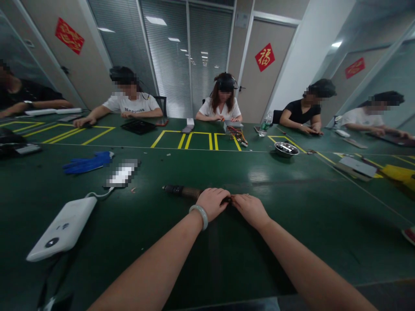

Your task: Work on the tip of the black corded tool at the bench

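Observation:
What looks like an electric screwdriver (189,191), a long dark tool with a black collar and a narrow metal tip, lies on the green table with its tip pointing left. My left hand (212,203), with a pale bangle at the wrist, is closed around the rear part of it. The fingers of my right hand (249,209) are pinched together at the tool's right end, almost touching my left fingertips. My fingers hide that end, so I cannot see exactly what the right hand grips.
A white power bank (65,229) is cabled to a phone (123,173) on my left, near a blue glove (87,163). Ahead right are a metal bowl (286,149) and a plastic bottle (264,125). Several people sit across the table; one is behind a box with coloured wires (238,134).

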`<state>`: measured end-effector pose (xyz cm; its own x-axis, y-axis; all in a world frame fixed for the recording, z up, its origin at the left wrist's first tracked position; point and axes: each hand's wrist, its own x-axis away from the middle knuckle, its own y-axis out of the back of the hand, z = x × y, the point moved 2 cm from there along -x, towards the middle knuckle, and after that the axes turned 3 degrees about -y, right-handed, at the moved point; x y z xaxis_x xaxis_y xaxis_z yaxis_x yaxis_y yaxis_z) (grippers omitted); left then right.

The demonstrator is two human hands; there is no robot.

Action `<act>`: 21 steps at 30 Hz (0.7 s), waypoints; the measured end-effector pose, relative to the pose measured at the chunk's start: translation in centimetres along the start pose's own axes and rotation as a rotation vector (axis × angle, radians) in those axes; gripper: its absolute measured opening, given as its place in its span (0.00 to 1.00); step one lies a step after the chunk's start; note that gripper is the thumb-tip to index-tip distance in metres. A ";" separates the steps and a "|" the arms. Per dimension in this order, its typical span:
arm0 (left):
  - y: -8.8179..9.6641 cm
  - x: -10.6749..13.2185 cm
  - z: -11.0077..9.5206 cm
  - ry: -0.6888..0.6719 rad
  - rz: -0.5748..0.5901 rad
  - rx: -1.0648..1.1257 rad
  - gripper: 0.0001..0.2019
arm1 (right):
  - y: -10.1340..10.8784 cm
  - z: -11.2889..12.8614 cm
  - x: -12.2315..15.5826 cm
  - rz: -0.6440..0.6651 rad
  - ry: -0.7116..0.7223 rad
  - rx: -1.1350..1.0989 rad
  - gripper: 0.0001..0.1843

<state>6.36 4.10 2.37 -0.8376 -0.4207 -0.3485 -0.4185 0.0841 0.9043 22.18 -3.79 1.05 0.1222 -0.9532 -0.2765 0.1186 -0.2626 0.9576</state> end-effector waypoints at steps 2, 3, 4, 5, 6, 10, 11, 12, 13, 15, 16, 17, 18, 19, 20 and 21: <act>0.1 0.1 -0.1 0.015 -0.006 0.000 0.11 | -0.1 0.1 -0.1 -0.001 0.043 0.058 0.10; 0.2 0.1 -0.2 0.020 -0.015 0.001 0.12 | -0.1 0.2 -0.1 -0.003 0.062 0.081 0.11; 0.3 0.2 -0.3 0.021 -0.026 0.001 0.13 | -0.1 0.2 -0.2 -0.004 0.077 0.098 0.11; 0.4 0.3 -0.4 0.017 -0.039 0.002 0.14 | -0.1 0.2 -0.3 -0.004 0.087 0.111 0.11; 0.5 0.4 -0.4 0.010 -0.051 0.003 0.15 | -0.1 0.2 -0.4 0.000 0.093 0.119 0.11; 1.2 1.0 -0.7 -0.027 -0.091 0.022 0.17 | 0.3 0.3 -0.7 0.051 0.069 0.097 0.09; 1.4 1.1 -0.7 -0.031 -0.103 0.030 0.17 | 0.5 0.2 -0.7 0.077 0.037 0.083 0.09; 1.7 1.2 -0.7 -0.032 -0.116 0.039 0.17 | 0.8 -0.1 -0.7 0.102 -0.004 0.071 0.09; 2.0 1.4 -0.8 -0.032 -0.130 0.048 0.17 | 1.2 -0.5 -0.5 0.127 -0.047 0.064 0.09; 2.4 1.6 -0.9 -0.029 -0.155 0.065 0.16 | 2.1 -1.8 0.3 0.160 -0.124 0.065 0.10; 2.6 1.6 -0.9 -0.029 -0.161 0.072 0.16 | 2.5 -2.9 1.0 0.168 -0.150 0.071 0.11; 2.7 1.7 -1.0 -0.030 -0.161 0.075 0.16 | 3.0 -4.2 1.8 0.173 -0.177 0.078 0.11; 2.7 1.7 -1.0 -0.031 -0.154 0.075 0.16 | 3.5 -5.8 2.8 0.182 -0.213 0.084 0.11; 2.7 1.7 -1.0 -0.033 -0.141 0.073 0.16 | 3.9 -7.5 3.9 0.190 -0.254 0.088 0.10; 2.6 1.7 -1.0 -0.033 -0.125 0.072 0.16 | 4.3 -9.5 5.2 0.199 -0.302 0.089 0.09; 2.4 1.7 -0.9 -0.032 -0.105 0.070 0.17 | 4.8 -11.5 6.6 0.209 -0.359 0.083 0.08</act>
<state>4.30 2.75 4.15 -0.7980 -0.4016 -0.4494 -0.5273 0.1042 0.8433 34.89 -9.57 2.86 -0.2179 -0.9750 -0.0442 0.0457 -0.0554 0.9974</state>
